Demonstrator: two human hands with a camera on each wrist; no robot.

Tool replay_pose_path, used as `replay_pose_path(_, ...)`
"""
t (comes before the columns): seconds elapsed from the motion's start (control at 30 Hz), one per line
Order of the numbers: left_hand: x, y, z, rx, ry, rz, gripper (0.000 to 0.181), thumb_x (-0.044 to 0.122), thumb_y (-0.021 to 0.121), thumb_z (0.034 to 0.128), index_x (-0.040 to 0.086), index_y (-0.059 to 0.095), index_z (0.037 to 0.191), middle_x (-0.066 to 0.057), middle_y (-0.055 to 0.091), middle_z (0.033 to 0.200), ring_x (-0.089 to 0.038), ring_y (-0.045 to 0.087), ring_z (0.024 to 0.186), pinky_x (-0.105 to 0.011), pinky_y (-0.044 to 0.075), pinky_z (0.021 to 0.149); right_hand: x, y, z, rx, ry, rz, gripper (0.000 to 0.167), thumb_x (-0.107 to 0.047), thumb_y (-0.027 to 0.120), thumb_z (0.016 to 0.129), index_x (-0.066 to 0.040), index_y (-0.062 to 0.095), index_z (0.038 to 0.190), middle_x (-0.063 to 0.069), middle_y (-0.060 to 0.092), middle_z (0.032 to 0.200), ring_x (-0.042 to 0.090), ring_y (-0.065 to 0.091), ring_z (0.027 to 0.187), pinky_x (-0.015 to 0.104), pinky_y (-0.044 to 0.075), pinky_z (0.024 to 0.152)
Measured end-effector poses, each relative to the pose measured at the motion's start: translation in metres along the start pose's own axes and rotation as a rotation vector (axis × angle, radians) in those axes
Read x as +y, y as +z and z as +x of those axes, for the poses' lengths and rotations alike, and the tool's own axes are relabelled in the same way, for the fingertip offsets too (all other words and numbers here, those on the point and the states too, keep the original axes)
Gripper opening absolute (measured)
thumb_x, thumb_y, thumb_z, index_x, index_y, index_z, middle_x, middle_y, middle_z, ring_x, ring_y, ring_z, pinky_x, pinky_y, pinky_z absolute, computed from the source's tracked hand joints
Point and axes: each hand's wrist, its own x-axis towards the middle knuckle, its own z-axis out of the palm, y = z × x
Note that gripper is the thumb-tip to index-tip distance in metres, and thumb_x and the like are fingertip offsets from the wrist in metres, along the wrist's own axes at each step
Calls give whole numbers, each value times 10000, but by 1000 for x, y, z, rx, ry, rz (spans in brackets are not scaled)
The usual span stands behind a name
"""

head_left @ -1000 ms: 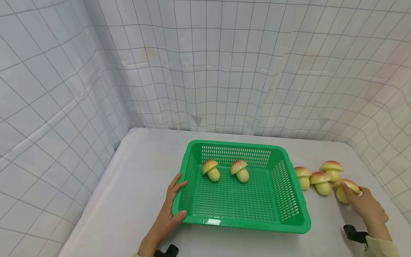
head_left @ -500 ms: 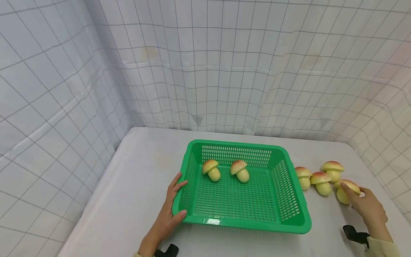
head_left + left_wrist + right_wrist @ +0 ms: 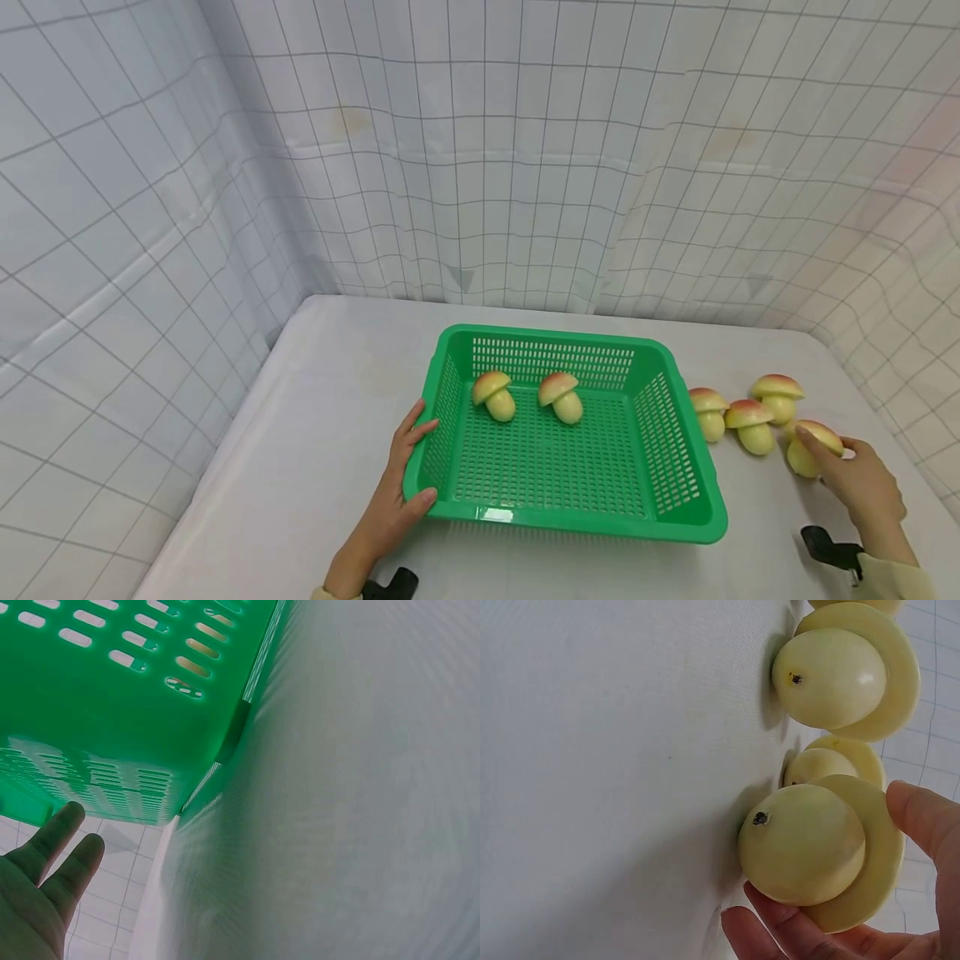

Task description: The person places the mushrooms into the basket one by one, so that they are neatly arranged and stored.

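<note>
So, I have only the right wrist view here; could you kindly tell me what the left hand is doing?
Observer: In the head view, the left hand rests against the left end of the green basket, its thumb on the rim near the front corner.
Operator: Thank you; is there anything inside that basket, please?
Observer: Yes, two mushroom-shaped pieces lie in it, apart from each other, nearer its far side.
Operator: Much appreciated; and where is the right hand in relation to the basket?
Observer: It is off to the basket's right, not touching it.
</note>
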Motion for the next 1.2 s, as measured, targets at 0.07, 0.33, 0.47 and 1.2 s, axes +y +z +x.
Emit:
replay_pose_path(0.07,0,0,0,1,0,2,706,160,532,807,56,290,1462,-23,45,1575,-264,68,1418,-700,164,932,0,-1,-1,8,1,1,1082,-749,368,830,120,145,1436,228,664,874,571,429,1046,584,329,704)
replay_pose_path(0.33,1,0,0,3,10,1,701,161,530,808,55,291,1458,-33,45,1574,-269,69,1418,-696,162,935,0,-4,-2,32,18,-5,1065,-753,360,829,81,149,1458,386,325,1350,575,403,1066,584,338,711)
replay_pose_path(0.47,1,0,0,3,25,4,699,160,531,806,53,295,1456,-47,49,1573,-281,74,1417,-694,166,932,-1,-6,-4,46,13,-1,1061,-747,370,831,81,150,1458,364,335,1368,571,411,1060,579,336,703)
replay_pose_path(1.2,0,0,0,3,37,-2,701,152,535,801,64,303,1456,-64,52,1572,-291,71,1415,-694,156,933,-15,-14,-24,184,-108,43,969,-650,440,875,101,203,1439,351,467,1242,506,500,962,543,350,655)
